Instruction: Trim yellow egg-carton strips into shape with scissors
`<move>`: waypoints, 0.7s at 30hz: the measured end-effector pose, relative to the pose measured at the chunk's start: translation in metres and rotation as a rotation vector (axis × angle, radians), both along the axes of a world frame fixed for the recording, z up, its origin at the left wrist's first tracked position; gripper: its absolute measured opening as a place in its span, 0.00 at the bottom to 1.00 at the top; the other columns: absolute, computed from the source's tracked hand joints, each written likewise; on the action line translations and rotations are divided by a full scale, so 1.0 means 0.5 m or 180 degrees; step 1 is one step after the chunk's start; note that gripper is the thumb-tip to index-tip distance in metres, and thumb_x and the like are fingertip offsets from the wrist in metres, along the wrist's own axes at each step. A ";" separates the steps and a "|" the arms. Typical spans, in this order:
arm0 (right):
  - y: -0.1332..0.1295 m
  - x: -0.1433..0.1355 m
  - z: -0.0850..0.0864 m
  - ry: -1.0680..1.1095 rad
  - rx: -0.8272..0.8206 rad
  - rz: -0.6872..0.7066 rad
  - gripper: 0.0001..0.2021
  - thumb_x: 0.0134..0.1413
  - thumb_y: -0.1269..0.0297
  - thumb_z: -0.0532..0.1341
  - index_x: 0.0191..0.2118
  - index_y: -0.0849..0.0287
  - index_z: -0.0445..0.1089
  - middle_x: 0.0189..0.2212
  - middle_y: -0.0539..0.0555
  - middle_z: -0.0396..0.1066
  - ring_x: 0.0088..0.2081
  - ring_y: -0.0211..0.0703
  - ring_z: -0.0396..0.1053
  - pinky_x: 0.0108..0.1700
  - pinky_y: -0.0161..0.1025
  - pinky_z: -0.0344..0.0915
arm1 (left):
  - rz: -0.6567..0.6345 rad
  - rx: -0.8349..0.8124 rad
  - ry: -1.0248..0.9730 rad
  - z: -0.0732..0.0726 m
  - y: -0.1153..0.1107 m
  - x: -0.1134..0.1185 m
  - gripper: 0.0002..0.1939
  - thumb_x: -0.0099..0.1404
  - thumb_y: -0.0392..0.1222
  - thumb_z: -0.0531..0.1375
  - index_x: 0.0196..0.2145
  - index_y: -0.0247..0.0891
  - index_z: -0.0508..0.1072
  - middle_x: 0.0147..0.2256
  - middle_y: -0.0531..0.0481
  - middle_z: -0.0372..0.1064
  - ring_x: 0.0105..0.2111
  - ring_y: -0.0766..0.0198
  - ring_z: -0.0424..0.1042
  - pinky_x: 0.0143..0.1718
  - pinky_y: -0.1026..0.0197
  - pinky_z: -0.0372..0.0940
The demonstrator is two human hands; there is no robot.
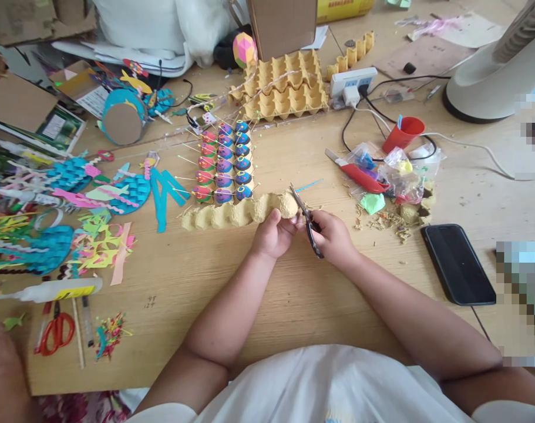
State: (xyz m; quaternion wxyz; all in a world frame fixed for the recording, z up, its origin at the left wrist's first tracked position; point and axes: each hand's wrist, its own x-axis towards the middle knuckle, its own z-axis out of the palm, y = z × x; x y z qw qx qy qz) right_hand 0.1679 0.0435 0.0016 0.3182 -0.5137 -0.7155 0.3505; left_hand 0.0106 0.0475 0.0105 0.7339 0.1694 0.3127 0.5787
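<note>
My left hand (273, 234) grips the right end of a strip of egg carton (232, 214), a row of several pale yellow cups stretching left above the table. In my right hand (335, 239) is a pair of scissors (312, 230) with dark handles. Their blades point up and away, against the last cup at the strip's right end. Just beyond the strip stand three painted egg-carton rows, red (205, 161), purple (224, 164) and blue (243, 158), with thin pin-like sticks poking out. Parts of my left fingers are hidden behind the carton and scissors.
Egg trays (289, 88) lie at the back by a power strip (353, 81). To the right are a red cup (403, 134), a red-handled cutter (359, 175) and a phone (458, 264). Glue (60, 289), red scissors (58, 333) and paper scraps (97, 241) lie left, near another person's arm (5, 370).
</note>
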 end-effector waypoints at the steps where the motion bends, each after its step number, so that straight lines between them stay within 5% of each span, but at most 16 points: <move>1: 0.000 0.000 0.000 -0.0008 -0.0014 0.0013 0.21 0.64 0.43 0.60 0.29 0.54 0.63 0.25 0.52 0.69 0.28 0.42 0.62 0.32 0.39 0.54 | -0.0001 -0.0016 -0.0002 0.000 0.000 0.000 0.25 0.61 0.65 0.73 0.27 0.38 0.77 0.21 0.55 0.64 0.25 0.65 0.69 0.39 0.55 0.74; 10: -0.005 -0.001 -0.004 0.0180 -0.0086 0.0108 0.20 0.67 0.42 0.60 0.34 0.54 0.71 0.32 0.57 0.77 0.36 0.50 0.74 0.39 0.42 0.66 | -0.0118 -0.0085 0.0047 0.005 -0.002 0.004 0.27 0.61 0.65 0.73 0.25 0.37 0.77 0.22 0.53 0.65 0.27 0.66 0.68 0.32 0.62 0.66; 21: -0.006 -0.004 -0.010 0.0383 -0.0136 0.0118 0.23 0.69 0.39 0.59 0.33 0.54 0.70 0.26 0.52 0.72 0.29 0.45 0.68 0.37 0.41 0.63 | -0.0071 -0.0077 0.0039 0.006 -0.001 0.009 0.26 0.57 0.64 0.76 0.26 0.37 0.77 0.23 0.54 0.65 0.28 0.66 0.67 0.31 0.62 0.63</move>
